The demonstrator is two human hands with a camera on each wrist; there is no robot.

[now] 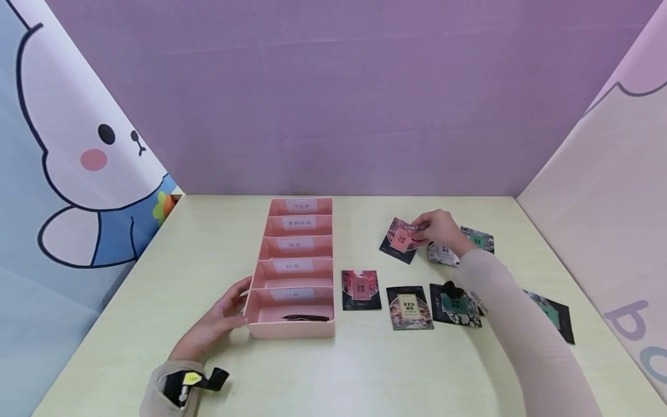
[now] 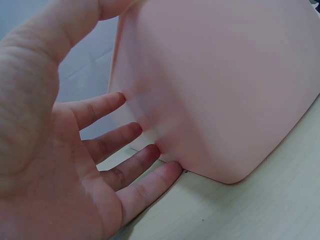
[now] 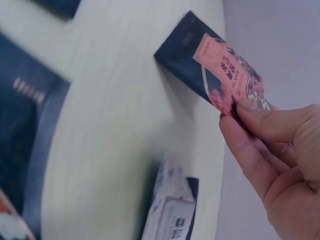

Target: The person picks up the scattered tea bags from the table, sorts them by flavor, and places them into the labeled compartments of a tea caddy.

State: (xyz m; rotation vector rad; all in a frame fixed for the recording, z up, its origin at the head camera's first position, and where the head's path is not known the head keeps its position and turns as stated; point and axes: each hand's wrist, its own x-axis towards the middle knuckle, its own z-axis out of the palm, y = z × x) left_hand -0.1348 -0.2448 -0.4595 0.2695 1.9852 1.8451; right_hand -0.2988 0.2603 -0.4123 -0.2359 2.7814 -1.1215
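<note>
My right hand point(image 1: 440, 229) pinches a tea sachet point(image 1: 401, 239) with a pink label and dark lower half. In the right wrist view the thumb lies on its printed face, the fingers behind, and the sachet is tilted above the table. My left hand point(image 1: 221, 315) rests against the near left corner of a pink divided box point(image 1: 292, 330). Spread fingertips point(image 2: 132, 129) touch the box's outer wall in the left wrist view, with the thumb up by the rim. A dark, thin sachet point(image 1: 307, 318) lies in the nearest compartment. White labels with writing mark the compartments.
Right of the box lie a red sachet point(image 1: 361, 289), a cream-labelled sachet point(image 1: 409, 308) and a green-labelled sachet point(image 1: 453, 304). Near my right wrist are a white-labelled sachet point(image 1: 443, 255) and another green one point(image 1: 478, 238). One more sachet point(image 1: 557, 318) lies beyond my forearm. A purple backdrop point(image 1: 339, 104) stands behind.
</note>
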